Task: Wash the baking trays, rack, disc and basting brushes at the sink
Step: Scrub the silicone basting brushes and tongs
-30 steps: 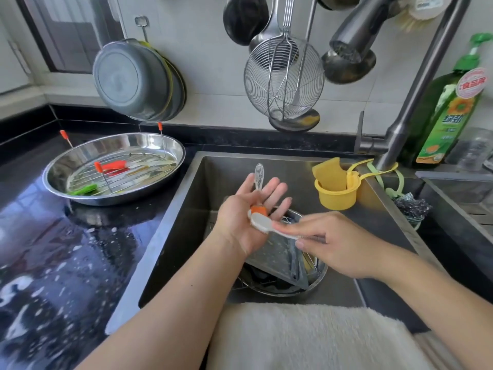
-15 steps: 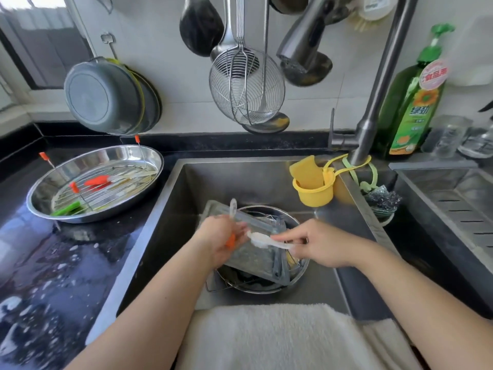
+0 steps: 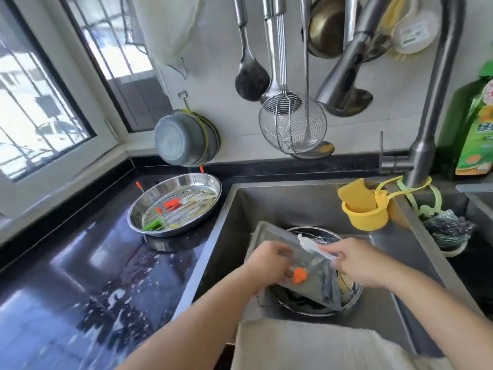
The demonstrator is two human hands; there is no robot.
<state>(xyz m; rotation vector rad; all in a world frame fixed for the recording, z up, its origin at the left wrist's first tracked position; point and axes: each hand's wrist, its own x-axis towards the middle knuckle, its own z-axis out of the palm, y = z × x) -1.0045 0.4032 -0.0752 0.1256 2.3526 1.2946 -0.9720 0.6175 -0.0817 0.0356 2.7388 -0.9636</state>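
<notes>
Down in the sink point(image 3: 306, 201), both hands work close together over the piled dishes. The left hand point(image 3: 269, 259) has its fingers curled round a basting brush point(image 3: 299, 275), of which only the orange end shows below the fingers. The right hand point(image 3: 354, 260) pinches a white cleaning brush point(image 3: 313, 247) by its handle, the pale head pointing toward the left hand; motion blur hides the bristles.

Just beneath the hands, a grey rectangular baking tray point(image 3: 314, 287) lies tilted across a round steel basin point(image 3: 352, 297), with a wire rack point(image 3: 260, 303) poking out at the basin's left edge.

A white towel point(image 3: 314, 345) is draped over the sink's near rim. On the wet black worktop point(image 3: 80, 276) to the left, a round steel tray point(image 3: 213, 182) holds another rack point(image 3: 194, 206) plus orange and green brushes point(image 3: 172, 202). A yellow sponge holder point(image 3: 365, 212) hangs at the back right of the sink, beside the tap point(image 3: 424, 145), and a green detergent bottle point(image 3: 474, 134) stands at the far right. Ladles and a wire skimmer point(image 3: 292, 126) hang on the wall above.
</notes>
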